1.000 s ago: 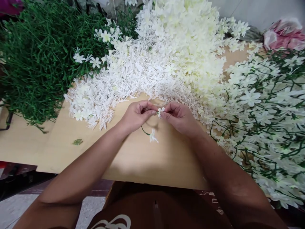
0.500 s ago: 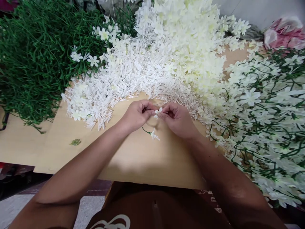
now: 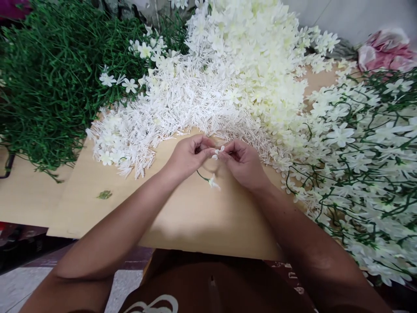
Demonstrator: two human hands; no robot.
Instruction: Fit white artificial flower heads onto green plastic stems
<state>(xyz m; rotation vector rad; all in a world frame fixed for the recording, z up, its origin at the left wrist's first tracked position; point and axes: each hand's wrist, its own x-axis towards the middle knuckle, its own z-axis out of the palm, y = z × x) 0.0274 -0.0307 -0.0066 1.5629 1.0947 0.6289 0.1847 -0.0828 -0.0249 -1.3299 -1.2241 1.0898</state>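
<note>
My left hand is closed in a pinch on a thin green stem that hangs below it with a white flower at its lower end. My right hand is closed too, its fingertips pinching a small white flower held between both hands. The two hands meet fingertip to fingertip above a light wooden board, just in front of a heap of white plastic stamens.
A pile of bare green stems fills the left. Loose cream petals are heaped at the back. Finished white flowers on green stems cover the right. A pink cloth bundle lies at the far right corner.
The hands stay together at the same spot; the small flower between the fingertips has shifted slightly and the dangling flower has swung a little.
</note>
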